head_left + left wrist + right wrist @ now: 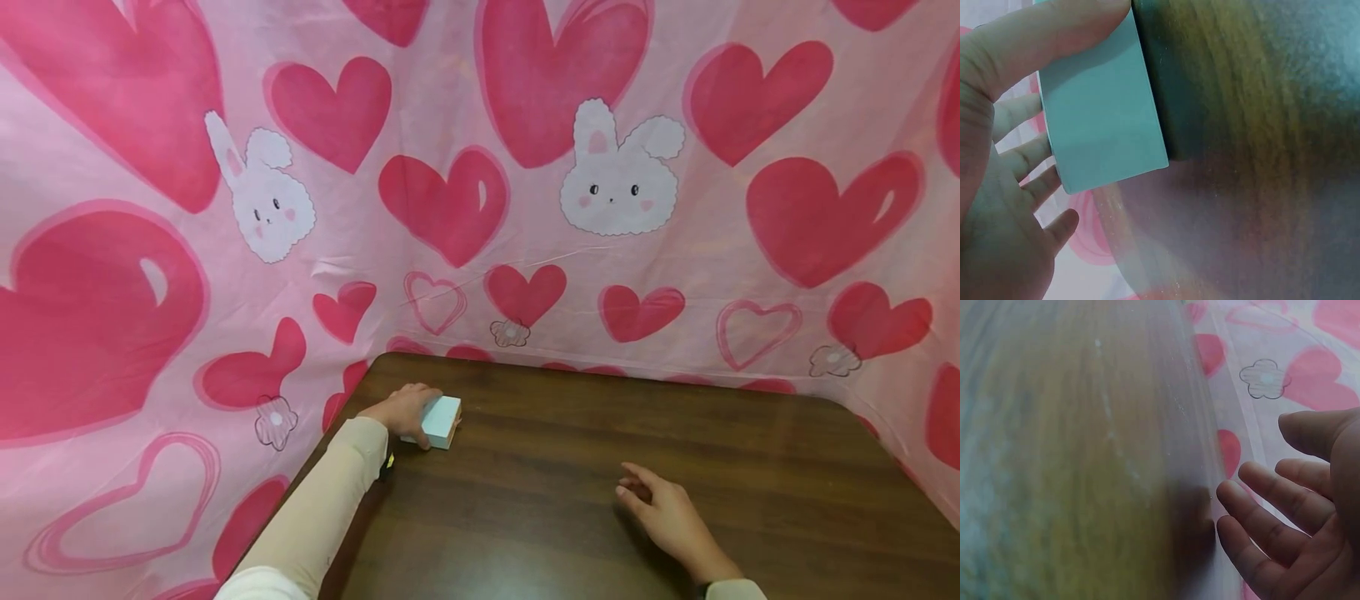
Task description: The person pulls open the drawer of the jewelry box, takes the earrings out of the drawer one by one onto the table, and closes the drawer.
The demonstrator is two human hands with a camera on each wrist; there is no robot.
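Observation:
A pale blue-white box with a brownish side lies near the table's back left corner. My left hand grips it from the left, thumb on the near side and fingers over the far side. In the left wrist view the thumb of my left hand crosses one end of the box, its other fingers partly hidden behind it. My right hand, palm turned inward and fingers loosely bent, is over the right part of the table, holding nothing; the right wrist view shows my right hand with its fingers spread a little.
The dark brown wooden table has rounded back corners. A pink cloth with red hearts and white rabbit faces hangs behind the table and along its left and right sides.

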